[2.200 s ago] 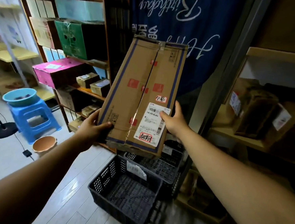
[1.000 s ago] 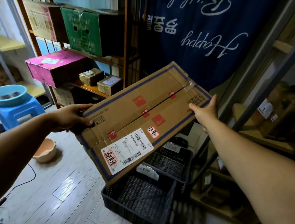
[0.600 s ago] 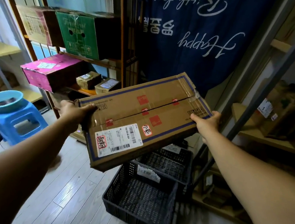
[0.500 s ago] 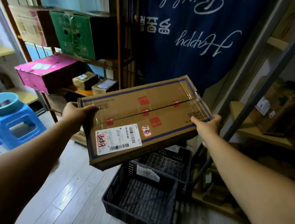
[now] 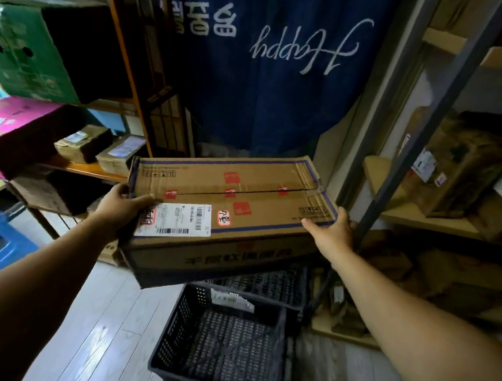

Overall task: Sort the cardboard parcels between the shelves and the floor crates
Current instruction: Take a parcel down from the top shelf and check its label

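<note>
Cardboard parcel (image 5: 258, 197) held by its ends above black crate (image 5: 169, 332).

The parcel (image 5: 231, 194) is a long, flat brown carton with blue border lines and red squares on its top. The top seam is taped, and a white label (image 5: 178, 220) sits at the near left corner. It is held in the air, almost level: the left hand (image 5: 122, 207) grips its left end, and the right hand (image 5: 333, 233) grips its near right corner. Below it a black front crate (image 5: 172, 334) with perforated walls stands on the floor (image 5: 99, 313). The rear crate (image 5: 266, 281) is just behind, partly hidden by the parcel. Two small parcels (image 5: 82, 142) lie side by side on the left shelf (image 5: 89, 168). Bigger brown ones (image 5: 462, 165) with white labels stand on the right shelf (image 5: 407, 211).
</note>
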`<control>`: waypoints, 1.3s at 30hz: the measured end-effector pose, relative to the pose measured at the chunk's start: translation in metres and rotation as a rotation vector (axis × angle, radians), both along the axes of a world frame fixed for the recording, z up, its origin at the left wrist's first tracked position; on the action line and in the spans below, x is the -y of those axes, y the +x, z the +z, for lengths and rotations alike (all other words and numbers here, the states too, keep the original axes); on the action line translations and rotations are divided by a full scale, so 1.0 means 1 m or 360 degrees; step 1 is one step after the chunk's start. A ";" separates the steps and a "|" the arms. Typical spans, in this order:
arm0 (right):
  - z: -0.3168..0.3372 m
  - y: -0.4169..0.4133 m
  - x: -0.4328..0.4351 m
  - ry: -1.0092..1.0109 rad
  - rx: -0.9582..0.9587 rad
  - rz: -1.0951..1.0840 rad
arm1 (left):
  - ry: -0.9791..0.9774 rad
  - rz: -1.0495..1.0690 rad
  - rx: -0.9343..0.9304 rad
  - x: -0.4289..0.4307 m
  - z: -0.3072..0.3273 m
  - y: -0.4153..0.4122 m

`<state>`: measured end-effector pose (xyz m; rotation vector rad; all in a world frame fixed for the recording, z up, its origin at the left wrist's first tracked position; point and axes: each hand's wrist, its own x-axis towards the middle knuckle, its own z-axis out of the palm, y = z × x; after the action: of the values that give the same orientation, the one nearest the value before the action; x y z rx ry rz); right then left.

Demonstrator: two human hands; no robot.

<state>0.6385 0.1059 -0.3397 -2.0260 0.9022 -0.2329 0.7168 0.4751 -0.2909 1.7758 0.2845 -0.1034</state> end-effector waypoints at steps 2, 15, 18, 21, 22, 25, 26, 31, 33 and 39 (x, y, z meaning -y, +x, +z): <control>-0.019 0.016 0.017 0.0025 -0.0045 -0.0002 | -0.0008 -0.0126 -0.0079 0.014 -0.012 0.023; -0.145 0.097 0.045 0.0158 -0.0137 -0.0052 | 0.0612 -0.0358 -0.0131 0.080 -0.127 0.145; -0.177 0.109 0.046 0.0084 -0.0157 -0.0098 | 0.0598 -0.0528 -0.0096 0.073 -0.175 0.180; -0.236 0.130 0.046 0.0032 -0.0173 -0.0189 | 0.0687 -0.0690 -0.0079 0.083 -0.237 0.216; -0.249 0.134 0.047 0.0036 -0.0159 -0.0207 | 0.0821 -0.0688 -0.0092 0.087 -0.253 0.222; -0.305 0.148 0.052 0.0044 -0.0119 -0.0245 | 0.0944 -0.0707 -0.0034 0.097 -0.306 0.240; -0.321 0.153 0.054 0.0054 -0.0117 -0.0257 | 0.0944 -0.0733 -0.0024 0.099 -0.324 0.246; -0.392 0.165 0.066 0.0052 -0.0203 -0.0270 | 0.0919 -0.0775 -0.0098 0.100 -0.413 0.267; -0.411 0.168 0.069 0.0039 -0.0212 -0.0256 | 0.0929 -0.0789 -0.0113 0.104 -0.434 0.268; -0.449 0.178 0.076 -0.0036 -0.0216 -0.0254 | 0.0949 -0.0799 -0.0079 0.119 -0.475 0.272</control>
<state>0.8161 0.0294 -0.7891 -2.0111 1.1526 -0.1955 0.9888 0.3558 -0.7654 2.4105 -0.1214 -0.4598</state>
